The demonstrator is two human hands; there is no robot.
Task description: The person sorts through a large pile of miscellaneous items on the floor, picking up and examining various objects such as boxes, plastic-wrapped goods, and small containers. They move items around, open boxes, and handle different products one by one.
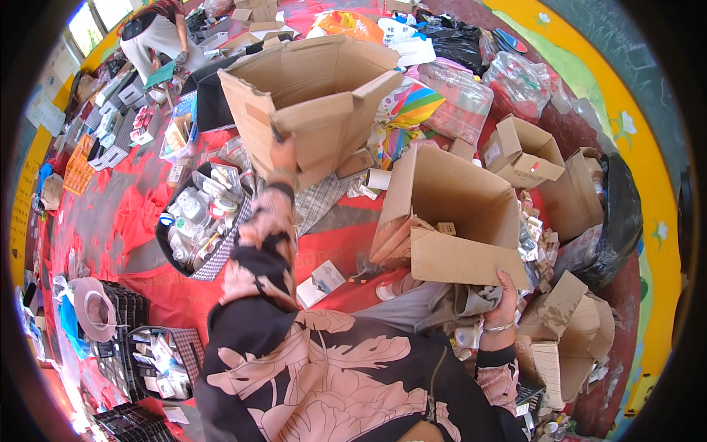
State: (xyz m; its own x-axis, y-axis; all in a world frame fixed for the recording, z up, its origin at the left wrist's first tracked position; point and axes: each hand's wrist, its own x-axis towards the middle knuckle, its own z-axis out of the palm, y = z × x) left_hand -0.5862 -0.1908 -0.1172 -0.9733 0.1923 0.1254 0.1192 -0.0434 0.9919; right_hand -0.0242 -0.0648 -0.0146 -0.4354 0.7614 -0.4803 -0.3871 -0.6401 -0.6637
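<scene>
A large open cardboard box point(317, 136) stands tilted ahead of me. My left hand point(283, 155) reaches out to its near wall, fingers closed at a small dark spot that looks like a handle hole. To the right sits a second open cardboard box point(449, 191), with a small carton inside. The fingers of my right hand point(505, 298) close on the edge of its near flap point(465, 259). Grey cloth point(460, 306) lies under that flap, close to my right palm. Below my left forearm rests a small white carton point(320, 283) on the red floor sheet.
Left of my arm is a patterned basket point(234, 247) full of bottles and packets. More baskets, an orange crate point(79, 163) and a pink hat point(96, 309) lie further left. Open boxes point(523, 151) and plastic bags point(515, 77) crowd the right. A person point(158, 40) bends over at the far left.
</scene>
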